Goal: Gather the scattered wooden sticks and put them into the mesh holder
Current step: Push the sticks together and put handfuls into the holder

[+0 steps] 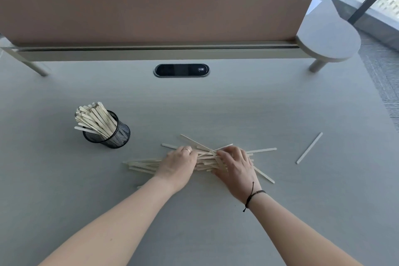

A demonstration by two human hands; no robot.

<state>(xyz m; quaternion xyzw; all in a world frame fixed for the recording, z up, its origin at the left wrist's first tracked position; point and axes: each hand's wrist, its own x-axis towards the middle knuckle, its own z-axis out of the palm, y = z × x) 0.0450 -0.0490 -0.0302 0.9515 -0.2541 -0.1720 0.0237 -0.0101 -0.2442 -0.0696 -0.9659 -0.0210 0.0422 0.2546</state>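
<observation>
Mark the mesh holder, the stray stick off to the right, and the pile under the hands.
mesh holder [121, 136], head view, on its black mesh wall.
stray stick [309, 148], head view, mid-length, lying alone on the desk.
stick pile [144, 163], head view, on the bare ends left of the left hand.

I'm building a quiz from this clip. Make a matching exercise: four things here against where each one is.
Things
1. mesh holder
2. lone stick
3. stick pile
4. cable port

Places
A. under both hands
B. far right, alone on the desk
C. left of the hands, holding sticks
D. near the divider

Pairs: 1-C, 2-B, 3-A, 4-D
</observation>
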